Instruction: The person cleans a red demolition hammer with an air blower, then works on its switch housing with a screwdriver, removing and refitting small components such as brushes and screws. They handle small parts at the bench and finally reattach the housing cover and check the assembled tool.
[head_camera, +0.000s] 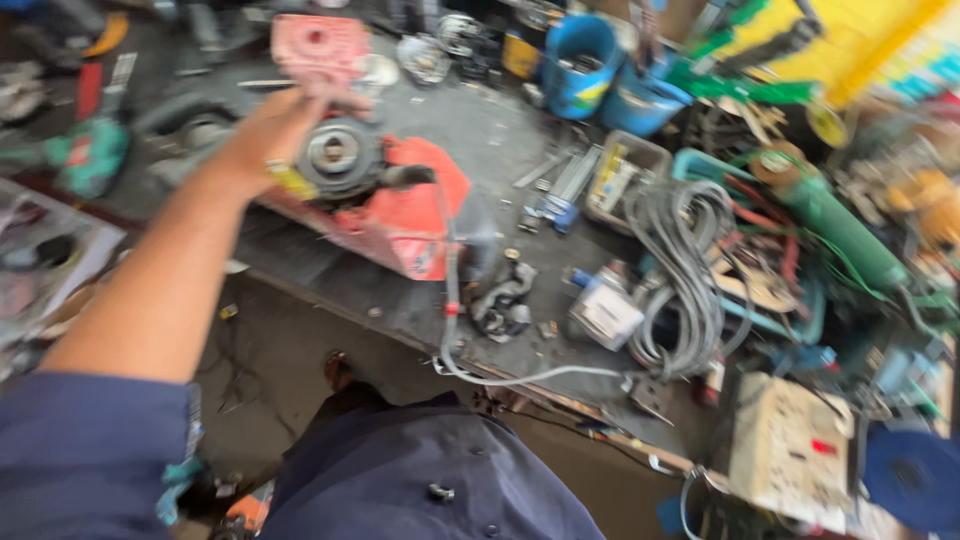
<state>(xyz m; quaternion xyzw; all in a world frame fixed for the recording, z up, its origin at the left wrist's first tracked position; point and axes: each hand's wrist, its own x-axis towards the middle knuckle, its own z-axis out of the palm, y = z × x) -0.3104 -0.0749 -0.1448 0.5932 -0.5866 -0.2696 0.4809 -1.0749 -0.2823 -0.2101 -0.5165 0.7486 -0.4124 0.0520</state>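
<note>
Dark blue sleeve (85, 450) and shirt front at the bottom of the frame, nearest the lens; bare forearm rising from the sleeve toward upper left of centre; left hand (270, 130) closed over a round grey metal part (338, 155), fingers curled across its top edge, lifted above the bench; red power tool body (400, 215) just below and right of that part, lying on the grey workbench (480, 130); grey cable (455, 320) trailing down from the red body toward lower centre; coil of grey cord (680, 270) right of centre; blue buckets (585, 60) at upper centre; green tool (840, 225) at right; beige box (790, 445) at lower right; heavily blurred throughout; right hand nowhere in frame.
</note>
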